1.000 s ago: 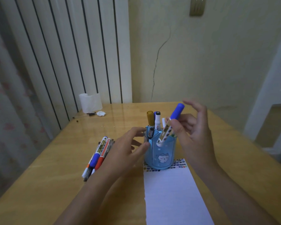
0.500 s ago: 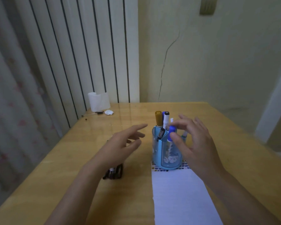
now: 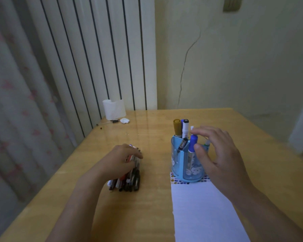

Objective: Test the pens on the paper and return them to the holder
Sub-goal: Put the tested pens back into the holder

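A blue see-through pen holder [image 3: 182, 170] stands on the top end of a white paper sheet [image 3: 205, 212]. Inside it are a gold marker [image 3: 177, 127], a white marker [image 3: 185, 128] and a blue-capped marker [image 3: 192, 144] in the front slot. My right hand [image 3: 219, 154] hovers beside the holder with spread fingers, its thumb close to the blue cap, holding nothing. My left hand [image 3: 122, 158] rests with its fingers laid over a pile of several loose pens [image 3: 128, 182] on the wooden table [image 3: 147, 215], left of the holder. I cannot make out a grip on any single pen.
A white paper roll [image 3: 114, 109] and a crumpled white scrap [image 3: 124, 120] sit at the table's far left corner, beside a small dark item. A curtain [image 3: 16, 119] hangs to the left. The table's right edge [image 3: 269, 140] runs diagonally past my right hand.
The blue-capped marker went from my right hand down into the holder and was let go. My left hand left the holder's side and dropped onto the pen pile.
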Tool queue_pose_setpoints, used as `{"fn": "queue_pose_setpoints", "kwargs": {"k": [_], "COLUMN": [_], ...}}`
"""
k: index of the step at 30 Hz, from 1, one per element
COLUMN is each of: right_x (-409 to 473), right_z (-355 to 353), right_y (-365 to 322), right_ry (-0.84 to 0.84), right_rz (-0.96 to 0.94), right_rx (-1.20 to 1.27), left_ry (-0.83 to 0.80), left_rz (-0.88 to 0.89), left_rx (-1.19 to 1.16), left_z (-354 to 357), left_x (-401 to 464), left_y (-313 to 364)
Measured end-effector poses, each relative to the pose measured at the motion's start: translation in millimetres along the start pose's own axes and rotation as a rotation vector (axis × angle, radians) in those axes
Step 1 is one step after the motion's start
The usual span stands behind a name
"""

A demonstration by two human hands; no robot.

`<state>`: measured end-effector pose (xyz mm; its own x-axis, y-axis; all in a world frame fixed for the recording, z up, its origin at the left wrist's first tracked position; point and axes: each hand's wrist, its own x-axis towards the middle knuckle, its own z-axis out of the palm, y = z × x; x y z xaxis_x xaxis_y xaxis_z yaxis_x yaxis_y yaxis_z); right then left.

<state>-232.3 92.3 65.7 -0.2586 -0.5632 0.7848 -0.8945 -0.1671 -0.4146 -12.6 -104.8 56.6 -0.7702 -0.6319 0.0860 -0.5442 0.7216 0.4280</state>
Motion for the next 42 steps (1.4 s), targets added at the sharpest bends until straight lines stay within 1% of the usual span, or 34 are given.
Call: {"fn": "queue_pose_setpoints", "kwargs": {"k": [1, 4, 6, 13, 18, 20, 22, 24, 27, 29, 32, 36, 38, 42], "right_x": [0, -1, -1, -3, -4, -5, -5, -5, -5, -5, -5, -5, -5, -5], "right_z": [0, 0, 0, 1, 0, -1, -2, -3, -3, -3, -3, -3, -4, -4], "right_y": [0, -3, -6, -11, -13, -15, -16, -18, -18, -17, -18, -18, -18, -18], "right_ry": [0.005, 0.042, 0.067, 0.073, 0.064, 0.063, 0.059, 0.053, 0.038, 0.021, -0.001, -0.008, -0.012, -0.021], "right_rz": [-0.007, -0.041, -0.058, -0.073, -0.031, -0.031, -0.019, -0.006, 0.015, 0.025, 0.022, -0.001, 0.0, 0.026], "right_rx": [-0.005, -0.039, -0.054, -0.078, -0.014, -0.01, 0.004, 0.013, 0.019, 0.031, 0.029, 0.049, 0.057, 0.065], "left_ry": [-0.016, -0.145, -0.183, -0.194, -0.169, -0.155, -0.15, -0.181, -0.297, -0.328, -0.296, -0.214, -0.206, -0.227], "left_rz": [0.014, 0.029, 0.025, 0.007, 0.044, 0.035, 0.015, 0.008, -0.036, -0.054, -0.038, 0.024, 0.008, -0.053], "left_rx": [0.017, 0.103, 0.142, 0.169, 0.191, 0.153, 0.064, 0.052, 0.155, 0.172, 0.174, 0.14, 0.129, 0.194], "left_z": [0, 0, 0, -1, 6, 8, 6, 1, 0, 2, 3, 4, 2, 0], "left_x": [0, -3, -4, -6, -4, -2, 0, -1, -4, -5, -5, -4, -4, -2], "left_y": [1, 6, 7, 14, 14, 13, 10, 8, 7, 6, 8, 13, 13, 6]}}
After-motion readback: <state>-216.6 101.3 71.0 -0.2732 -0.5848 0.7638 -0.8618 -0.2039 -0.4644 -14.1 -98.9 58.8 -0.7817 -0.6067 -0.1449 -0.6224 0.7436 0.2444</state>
